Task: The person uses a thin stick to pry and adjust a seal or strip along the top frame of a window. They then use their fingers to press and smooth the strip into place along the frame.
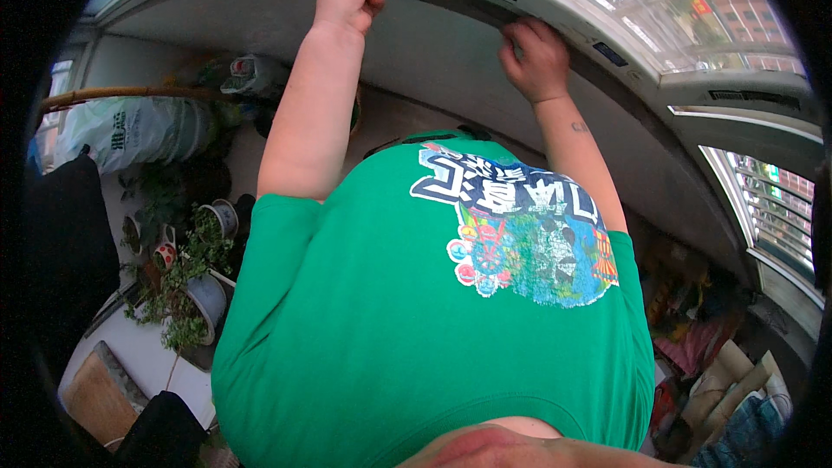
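Note:
My left hand (349,2) is raised to the long white window frame (607,9) arching across the top of the view. Its upper finger reaches the frame's lower edge, and the others are curled; whatever they might hold is hidden. My right hand (536,61) is up against the dark strip under the same frame, to the right. Its fingers are bent, with the thumb apart, and I see nothing held in them. My forearms come up from a green printed T-shirt (381,312), which fills the lower middle.
At left, a bamboo pole (87,95) runs beside a stuffed plastic bag (130,134). Below are potted plants (178,286) and a board (100,386). Piled bags and rolled material (719,381) lie at lower right. A barred window (771,217) is at right.

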A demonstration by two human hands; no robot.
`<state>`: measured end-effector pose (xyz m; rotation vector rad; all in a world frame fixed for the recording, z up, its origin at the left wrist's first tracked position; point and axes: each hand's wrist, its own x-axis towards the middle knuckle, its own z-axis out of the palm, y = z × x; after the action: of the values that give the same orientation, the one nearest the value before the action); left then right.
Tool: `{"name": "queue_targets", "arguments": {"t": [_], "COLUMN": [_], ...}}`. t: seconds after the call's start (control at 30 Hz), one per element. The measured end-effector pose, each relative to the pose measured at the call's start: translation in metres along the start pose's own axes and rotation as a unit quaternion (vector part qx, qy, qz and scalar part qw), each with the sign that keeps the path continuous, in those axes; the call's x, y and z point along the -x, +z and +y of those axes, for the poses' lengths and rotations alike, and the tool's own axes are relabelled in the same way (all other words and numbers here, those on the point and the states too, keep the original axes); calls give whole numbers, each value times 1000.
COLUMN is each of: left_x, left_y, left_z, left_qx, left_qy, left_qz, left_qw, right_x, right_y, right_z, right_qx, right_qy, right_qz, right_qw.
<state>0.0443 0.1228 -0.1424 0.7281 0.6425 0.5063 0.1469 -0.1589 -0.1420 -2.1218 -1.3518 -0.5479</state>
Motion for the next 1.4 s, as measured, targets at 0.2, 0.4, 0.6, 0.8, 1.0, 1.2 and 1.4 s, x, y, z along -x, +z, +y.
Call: {"name": "queue_targets", "arguments": {"t": [0.2,0.4,0.6,0.8,1.0,1.2,1.4], "left_x": [-18,-21,-3,40,26,29,52], "left_y": [-2,-1,0,34,40,42,56], "left_z": [-5,3,-10,-43,-62,-65,-64], "left_qx": [-36,-65,-57,-75,-45,-38,-121], "left_qy": [-5,-20,-16,-75,-92,-84,52], "left_qz": [7,35,-38,-127,-138,-134,-43], "left_qw": [999,997,998,986,985,987,990], "right_x": [3,0,2,3,3,0,-1], "right_y": [4,1,3,5,8,8,10], "right_z": [4,-1,0,3,-1,-5,-7], "right_qx": [-7,-10,3,-9,-14,-23,-26], "right_qy": [-4,3,2,-7,3,-22,-29], "right_qz": [4,7,1,-5,-15,-10,0], "right_qw": [1000,1000,1000,1000,1000,999,999]}}
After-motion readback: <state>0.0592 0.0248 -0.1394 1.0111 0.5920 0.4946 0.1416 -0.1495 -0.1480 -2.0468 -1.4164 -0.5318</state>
